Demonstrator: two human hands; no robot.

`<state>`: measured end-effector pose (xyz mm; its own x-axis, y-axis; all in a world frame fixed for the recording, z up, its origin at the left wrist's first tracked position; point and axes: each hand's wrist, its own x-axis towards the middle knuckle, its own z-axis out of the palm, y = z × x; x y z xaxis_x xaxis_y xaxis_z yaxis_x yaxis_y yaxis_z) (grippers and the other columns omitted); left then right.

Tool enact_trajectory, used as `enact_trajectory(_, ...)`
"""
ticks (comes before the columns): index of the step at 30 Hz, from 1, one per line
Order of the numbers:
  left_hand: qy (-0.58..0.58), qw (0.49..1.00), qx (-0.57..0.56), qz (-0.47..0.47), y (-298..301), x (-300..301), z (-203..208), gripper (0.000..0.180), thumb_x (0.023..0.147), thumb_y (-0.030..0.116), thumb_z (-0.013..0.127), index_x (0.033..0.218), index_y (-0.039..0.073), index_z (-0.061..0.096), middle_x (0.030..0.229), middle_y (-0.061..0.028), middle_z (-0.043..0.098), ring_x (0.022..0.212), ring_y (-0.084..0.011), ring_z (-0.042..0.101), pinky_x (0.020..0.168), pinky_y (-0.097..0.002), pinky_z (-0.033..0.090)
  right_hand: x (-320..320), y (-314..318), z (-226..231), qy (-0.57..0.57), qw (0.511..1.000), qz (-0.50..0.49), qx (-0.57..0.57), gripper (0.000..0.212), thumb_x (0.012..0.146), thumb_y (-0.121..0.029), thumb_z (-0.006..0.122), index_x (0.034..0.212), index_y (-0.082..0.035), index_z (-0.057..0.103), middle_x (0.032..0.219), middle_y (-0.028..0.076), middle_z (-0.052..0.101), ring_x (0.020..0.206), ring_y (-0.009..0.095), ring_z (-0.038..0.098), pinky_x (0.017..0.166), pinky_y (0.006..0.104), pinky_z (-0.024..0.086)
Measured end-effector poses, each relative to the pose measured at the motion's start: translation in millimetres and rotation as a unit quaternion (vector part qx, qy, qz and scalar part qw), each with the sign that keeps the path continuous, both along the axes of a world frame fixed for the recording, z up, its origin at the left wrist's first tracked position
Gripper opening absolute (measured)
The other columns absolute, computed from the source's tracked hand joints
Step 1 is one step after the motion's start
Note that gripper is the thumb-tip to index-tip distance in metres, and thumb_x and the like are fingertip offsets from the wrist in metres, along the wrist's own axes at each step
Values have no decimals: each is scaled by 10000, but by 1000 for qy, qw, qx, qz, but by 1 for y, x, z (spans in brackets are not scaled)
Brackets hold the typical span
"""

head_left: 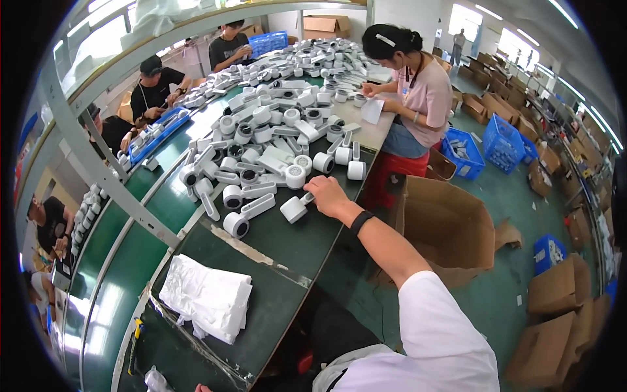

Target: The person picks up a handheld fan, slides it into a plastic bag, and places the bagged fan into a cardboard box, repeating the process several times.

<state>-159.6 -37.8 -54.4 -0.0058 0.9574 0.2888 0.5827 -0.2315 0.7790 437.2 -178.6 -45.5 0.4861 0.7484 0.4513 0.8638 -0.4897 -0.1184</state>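
My right hand (330,196), with a black band on its wrist, reaches over the green bench. Its fingers are closed on the short handle of a white round-headed plastic device (294,209), whose exact kind I cannot make out. Just beyond it lies a big heap of similar white devices (261,134), some showing dark round openings. One loose device (236,225) rests left of the held one. Only a bit of my left hand (203,388) shows at the lower edge; its fingers are mostly hidden. A stack of white plastic bags (206,297) lies on the bench nearby.
An open cardboard box (444,228) stands right of the bench. A metal frame post (111,176) slants along the left. A yellow cutter (138,328) lies at the near left. Across the bench, a person in pink (428,91) handles a white sheet; blue crates (503,144) stand behind.
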Motion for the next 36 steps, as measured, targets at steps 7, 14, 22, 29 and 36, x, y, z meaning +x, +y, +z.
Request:
enact_trajectory(7,-117,991,-57,-15,19,-14,-30,216,956,131,579,1073,-43,631,925,-58,638,819,-114,578,723,-239,480,-85,-12,34,55,984,32,168,270,742,-89,715,1001,-57,646,999,121,587,906,326,604,760,388,493)
enact_trajectory(14,-150,977,-62,-139,8,51,46,151,886,71,654,1017,-5,654,887,-33,648,768,-98,593,690,-222,474,-196,-23,20,643,662,194,331,275,985,-102,477,1250,-46,428,1056,122,615,864,230,660,771,350,536)
enact_trajectory(22,191,905,233,-301,13,169,48,189,741,151,762,901,84,688,892,-56,652,804,-257,588,704,-366,466,-247,-8,12,738,558,168,340,181,948,-98,483,1115,-69,423,906,114,578,602,207,606,502,331,519)
enact_trajectory(29,235,896,243,-289,24,180,37,116,771,167,726,849,97,677,847,-17,625,801,-233,561,684,-360,425,-253,-12,11,738,580,141,314,198,929,-61,501,1113,-64,426,874,102,582,580,180,599,475,307,509)
enact_trajectory(36,191,915,202,-294,31,180,43,72,827,136,674,825,66,655,815,-65,631,786,-273,582,681,-393,447,-264,-5,12,735,595,136,296,204,918,-52,542,1098,-60,445,873,93,590,576,169,603,474,296,508)
